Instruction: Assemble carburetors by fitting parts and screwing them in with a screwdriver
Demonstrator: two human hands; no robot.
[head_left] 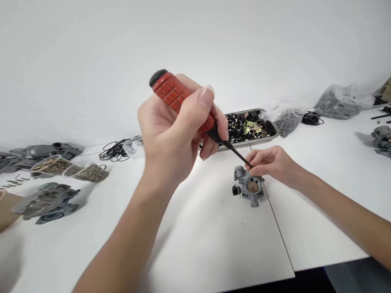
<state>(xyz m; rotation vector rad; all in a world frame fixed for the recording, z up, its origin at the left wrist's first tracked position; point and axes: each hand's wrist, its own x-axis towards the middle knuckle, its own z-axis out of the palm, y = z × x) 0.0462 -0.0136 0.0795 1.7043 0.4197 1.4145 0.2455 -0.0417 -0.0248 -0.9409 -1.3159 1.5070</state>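
The left hand [174,134] is wrapped around the red handle of a screwdriver [183,106], thumb laid along the grip, held raised above the table [214,244]. The black shaft slants down and right, its tip meeting the right hand [270,162]. That hand rests at the top of a grey carburetor [249,186], fingers drawn together in a pinch where the tip comes in; what they pinch is too small to tell. The carburetor sits on the white table right of centre, just left of a seam in the tabletop.

Beyond it lies a metal tray [249,127] of small black and brass parts. Farther right are plastic bags [342,101] of dark pieces. At far left stand cups [70,167] of small brassy parts, with grey castings [45,201] and loose black rings [116,149] nearby.
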